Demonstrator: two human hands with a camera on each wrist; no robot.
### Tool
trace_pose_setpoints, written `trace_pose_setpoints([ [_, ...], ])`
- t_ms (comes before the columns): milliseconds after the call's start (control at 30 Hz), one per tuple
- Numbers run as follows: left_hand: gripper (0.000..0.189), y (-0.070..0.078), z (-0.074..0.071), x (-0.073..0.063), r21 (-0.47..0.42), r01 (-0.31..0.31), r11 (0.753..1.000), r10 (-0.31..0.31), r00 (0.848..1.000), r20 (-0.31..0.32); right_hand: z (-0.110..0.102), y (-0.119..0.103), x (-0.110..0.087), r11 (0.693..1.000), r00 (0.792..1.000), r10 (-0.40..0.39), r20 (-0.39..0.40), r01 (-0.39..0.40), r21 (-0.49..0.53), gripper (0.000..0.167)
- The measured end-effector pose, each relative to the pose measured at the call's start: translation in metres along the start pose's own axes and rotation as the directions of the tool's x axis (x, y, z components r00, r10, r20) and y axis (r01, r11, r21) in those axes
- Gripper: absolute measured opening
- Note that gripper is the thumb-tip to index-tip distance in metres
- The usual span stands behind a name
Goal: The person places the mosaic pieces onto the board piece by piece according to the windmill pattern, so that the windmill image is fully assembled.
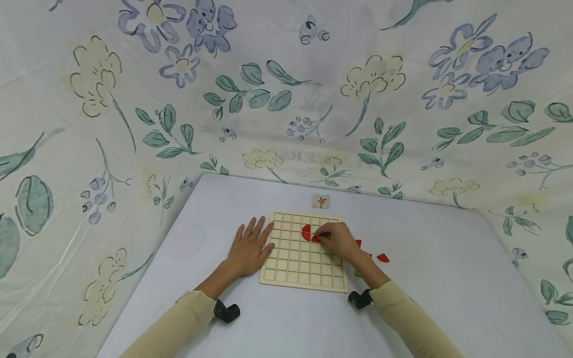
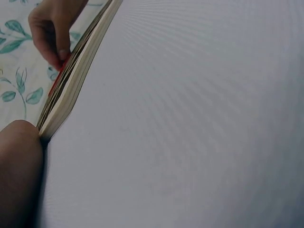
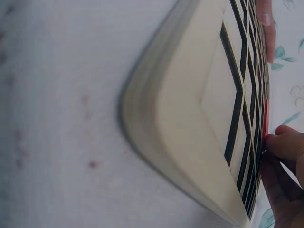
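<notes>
A pale wooden grid board lies flat on the table. My left hand rests at its left edge with fingers spread; in the left wrist view my left thumb is by the board's edge. My right hand pinches a red piece between thumb and fingertips, right at the grid's upper middle. Beside it, red quarter-round pieces sit in neighbouring squares, forming a rounded shape. From the right wrist, the right fingertips meet the thin red edge over the grid.
Right of the board lie a loose red piece, another red piece and a green piece, partly behind the right arm. Beyond the board is a small card with a red pattern. Flowered cloth rises behind the table.
</notes>
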State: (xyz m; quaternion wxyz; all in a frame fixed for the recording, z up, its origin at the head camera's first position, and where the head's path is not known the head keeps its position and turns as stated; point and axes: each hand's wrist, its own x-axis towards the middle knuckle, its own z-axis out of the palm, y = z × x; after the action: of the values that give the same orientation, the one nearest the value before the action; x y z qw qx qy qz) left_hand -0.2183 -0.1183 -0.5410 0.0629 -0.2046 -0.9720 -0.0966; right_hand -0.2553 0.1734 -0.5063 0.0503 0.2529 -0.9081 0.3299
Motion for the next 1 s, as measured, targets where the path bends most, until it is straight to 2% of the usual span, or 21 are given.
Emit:
trace_pose_setpoints([
  [233,0.062,0.000,0.003,0.000,-0.011,-0.004,1.000,0.003,1.000,-0.015,-0.005,-0.001,-0.005,0.998,1.000,-0.026,-0.016,0.027,0.054,0.013],
  [300,0.062,0.000,0.003,0.000,-0.008,-0.002,1.000,0.002,1.000,-0.015,-0.007,0.000,-0.006,0.997,1.000,-0.012,-0.021,0.013,0.072,0.012],
  [500,0.062,0.000,0.000,-0.001,-0.008,0.004,1.000,-0.004,1.000,0.003,-0.013,0.004,-0.011,0.997,0.999,0.043,-0.031,-0.041,0.068,0.012],
  [667,0.062,0.000,-0.001,0.000,0.005,0.008,1.000,-0.008,1.000,0.023,-0.018,0.010,-0.016,0.996,0.998,0.040,-0.043,-0.037,0.077,0.012],
  [1000,0.063,0.000,-0.001,0.000,0.008,0.009,1.000,-0.009,1.000,0.021,-0.035,0.020,-0.035,0.998,0.996,0.054,-0.069,-0.051,0.036,0.013],
])
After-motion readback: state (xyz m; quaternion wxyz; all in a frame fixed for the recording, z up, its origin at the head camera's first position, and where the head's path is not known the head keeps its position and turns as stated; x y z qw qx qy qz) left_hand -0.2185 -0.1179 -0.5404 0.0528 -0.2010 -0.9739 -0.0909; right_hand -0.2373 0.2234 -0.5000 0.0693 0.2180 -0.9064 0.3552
